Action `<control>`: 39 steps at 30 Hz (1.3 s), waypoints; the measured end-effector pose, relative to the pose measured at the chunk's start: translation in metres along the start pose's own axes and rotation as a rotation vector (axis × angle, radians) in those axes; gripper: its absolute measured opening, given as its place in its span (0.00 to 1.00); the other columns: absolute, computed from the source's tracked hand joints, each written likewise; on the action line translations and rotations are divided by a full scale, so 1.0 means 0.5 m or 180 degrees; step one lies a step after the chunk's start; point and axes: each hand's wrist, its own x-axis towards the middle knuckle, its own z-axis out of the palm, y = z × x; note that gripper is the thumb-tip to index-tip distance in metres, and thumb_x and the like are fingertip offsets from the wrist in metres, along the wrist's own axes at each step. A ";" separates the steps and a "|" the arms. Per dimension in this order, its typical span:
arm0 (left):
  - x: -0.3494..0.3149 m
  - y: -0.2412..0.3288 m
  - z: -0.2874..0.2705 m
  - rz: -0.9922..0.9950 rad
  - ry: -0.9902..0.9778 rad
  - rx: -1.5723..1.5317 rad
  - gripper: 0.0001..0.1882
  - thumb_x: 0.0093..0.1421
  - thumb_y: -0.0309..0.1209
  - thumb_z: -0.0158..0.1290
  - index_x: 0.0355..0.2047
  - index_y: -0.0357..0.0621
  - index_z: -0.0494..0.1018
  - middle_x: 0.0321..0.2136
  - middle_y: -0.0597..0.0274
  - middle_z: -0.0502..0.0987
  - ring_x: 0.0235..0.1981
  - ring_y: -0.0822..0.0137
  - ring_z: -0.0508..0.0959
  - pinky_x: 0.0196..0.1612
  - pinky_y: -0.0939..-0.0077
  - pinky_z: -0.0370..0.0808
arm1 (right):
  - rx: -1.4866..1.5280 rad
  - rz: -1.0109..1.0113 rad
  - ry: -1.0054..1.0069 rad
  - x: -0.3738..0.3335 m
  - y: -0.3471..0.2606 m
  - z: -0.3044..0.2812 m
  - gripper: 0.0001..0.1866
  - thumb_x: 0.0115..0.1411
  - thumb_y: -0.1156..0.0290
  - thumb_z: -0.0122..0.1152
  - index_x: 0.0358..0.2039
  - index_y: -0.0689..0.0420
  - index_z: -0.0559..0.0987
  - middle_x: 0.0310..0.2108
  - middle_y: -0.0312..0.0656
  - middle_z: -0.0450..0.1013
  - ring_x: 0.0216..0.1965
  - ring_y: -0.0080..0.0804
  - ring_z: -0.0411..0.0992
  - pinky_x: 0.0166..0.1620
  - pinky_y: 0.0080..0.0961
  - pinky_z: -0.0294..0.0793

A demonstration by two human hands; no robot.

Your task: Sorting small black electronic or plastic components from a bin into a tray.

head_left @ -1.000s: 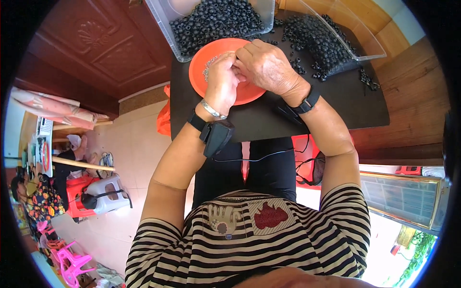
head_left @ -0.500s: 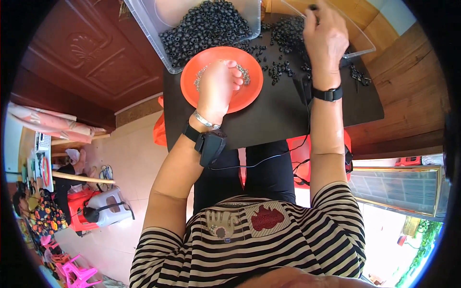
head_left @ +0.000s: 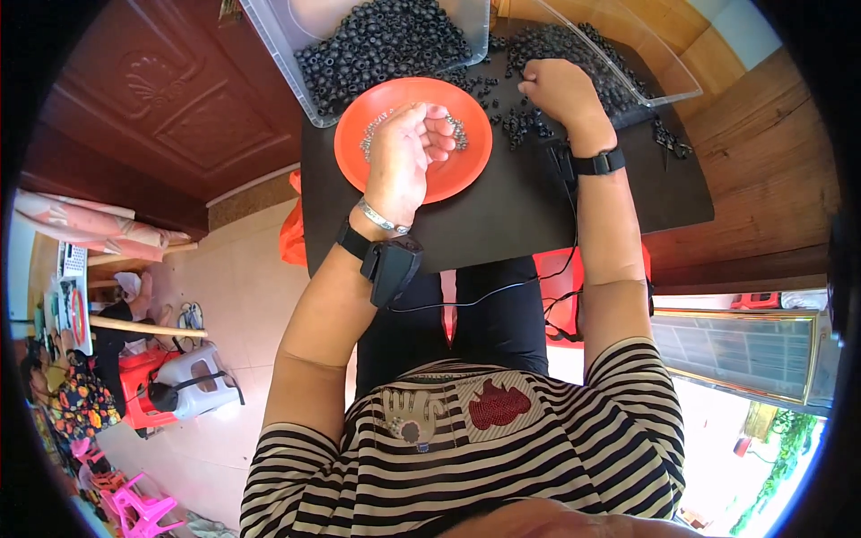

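Observation:
My left hand (head_left: 405, 148) is over an orange plate (head_left: 457, 179), turned partly palm up with its fingers curled in. Small silver metal pieces (head_left: 459, 134) lie in the plate, showing on both sides of that hand. Whatever the curled fingers contain is hidden. To the right, my right hand (head_left: 567, 94) is bent inward above the dark table, fingers closed together and pointing left. It is next to a scatter of small black ring-like parts (head_left: 523, 125); any piece in its grip is too small or covered to make out.
A clear plastic bin (head_left: 323, 112) heaped with black parts (head_left: 386, 45) stands behind the plate. Another clear container (head_left: 677, 90) lies at the back right, with black parts in it. A cable (head_left: 575, 233) runs over the table's front edge. At far left a person sits near stools (head_left: 202, 386).
My right hand has come down from the back-right container toward the middle of the table and bent to the left. The left hand stays over the plate, its fingers now in sharper view.

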 end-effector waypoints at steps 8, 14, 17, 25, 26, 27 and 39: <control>-0.001 0.001 -0.001 -0.0058 -0.0062 0.0112 0.14 0.62 0.38 0.41 0.33 0.40 0.71 0.25 0.63 0.75 0.26 0.70 0.74 0.31 0.79 0.68 | -0.0068 0.0007 -0.0534 0.012 0.023 0.041 0.11 0.45 0.65 0.60 0.28 0.58 0.80 0.30 0.51 0.75 0.37 0.48 0.74 0.41 0.40 0.73; 0.000 0.001 -0.006 -0.0049 -0.0101 0.0102 0.14 0.62 0.38 0.41 0.33 0.40 0.71 0.26 0.63 0.75 0.26 0.70 0.74 0.31 0.79 0.68 | 0.0186 -0.0038 -0.0423 0.005 0.022 0.032 0.12 0.47 0.62 0.62 0.25 0.57 0.76 0.27 0.48 0.74 0.34 0.48 0.72 0.37 0.40 0.70; 0.001 -0.002 -0.005 -0.0021 -0.0109 0.0103 0.14 0.62 0.37 0.41 0.33 0.40 0.71 0.26 0.63 0.75 0.26 0.70 0.74 0.31 0.78 0.68 | -0.0153 0.0192 -0.0515 -0.012 0.007 -0.010 0.13 0.46 0.61 0.63 0.26 0.58 0.77 0.27 0.49 0.74 0.34 0.48 0.73 0.38 0.39 0.71; 0.004 0.001 0.001 -0.0053 -0.0103 0.0142 0.14 0.62 0.37 0.41 0.33 0.40 0.71 0.26 0.63 0.74 0.26 0.70 0.73 0.31 0.79 0.67 | -0.0054 0.0017 -0.0758 0.010 0.045 0.051 0.12 0.45 0.63 0.62 0.26 0.58 0.78 0.27 0.50 0.74 0.33 0.49 0.73 0.37 0.38 0.71; 0.004 0.000 -0.001 -0.0045 -0.0102 0.0146 0.14 0.62 0.37 0.41 0.33 0.40 0.71 0.26 0.63 0.74 0.26 0.70 0.73 0.31 0.79 0.67 | 0.0059 -0.0122 -0.0684 0.013 0.047 0.057 0.11 0.45 0.64 0.61 0.25 0.59 0.78 0.27 0.51 0.74 0.33 0.50 0.73 0.37 0.38 0.71; 0.003 -0.001 -0.004 -0.0045 -0.0083 0.0126 0.14 0.62 0.37 0.41 0.33 0.40 0.71 0.26 0.63 0.74 0.26 0.70 0.73 0.31 0.79 0.67 | 0.0067 -0.0137 -0.0681 0.014 0.037 0.051 0.11 0.45 0.64 0.61 0.25 0.59 0.78 0.27 0.51 0.74 0.33 0.50 0.73 0.37 0.38 0.71; -0.003 0.001 0.012 -0.0055 -0.0034 0.0134 0.13 0.61 0.35 0.42 0.32 0.39 0.71 0.23 0.62 0.74 0.22 0.72 0.73 0.25 0.82 0.67 | 0.4236 -0.1104 -0.1011 -0.019 -0.091 -0.009 0.16 0.49 0.81 0.62 0.41 0.59 0.75 0.35 0.31 0.73 0.34 0.16 0.67 0.41 0.16 0.70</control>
